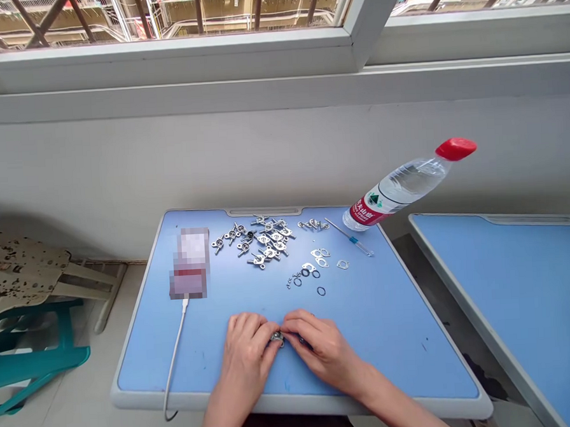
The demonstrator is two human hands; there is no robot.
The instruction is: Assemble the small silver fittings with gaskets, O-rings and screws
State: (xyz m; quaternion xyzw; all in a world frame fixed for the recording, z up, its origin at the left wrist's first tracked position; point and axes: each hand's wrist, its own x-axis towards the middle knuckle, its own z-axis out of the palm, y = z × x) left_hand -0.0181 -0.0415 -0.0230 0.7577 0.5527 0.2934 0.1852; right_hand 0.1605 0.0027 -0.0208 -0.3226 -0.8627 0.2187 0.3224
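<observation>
A: Small metal fitting (277,337), one: location?
B: Over the blue table's (391,335) near side; left hand (248,344) pinches it between thumb and forefinger, seemingly to steady it.
A: Right hand (323,350)?
B: Thumb and fingertips drawn close beside it (what they pinch, I cannot tell).
A: Dark rings (322,295), pile of metal fittings (269,253)?
B: Ahead, grouped by kind, probably to keep each within easy reach.

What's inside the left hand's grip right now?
A small metal part shows in the left hand, between thumb and index finger; the right hand is close beside it. The part's gripped edges and anything under the palm are covered.
</observation>
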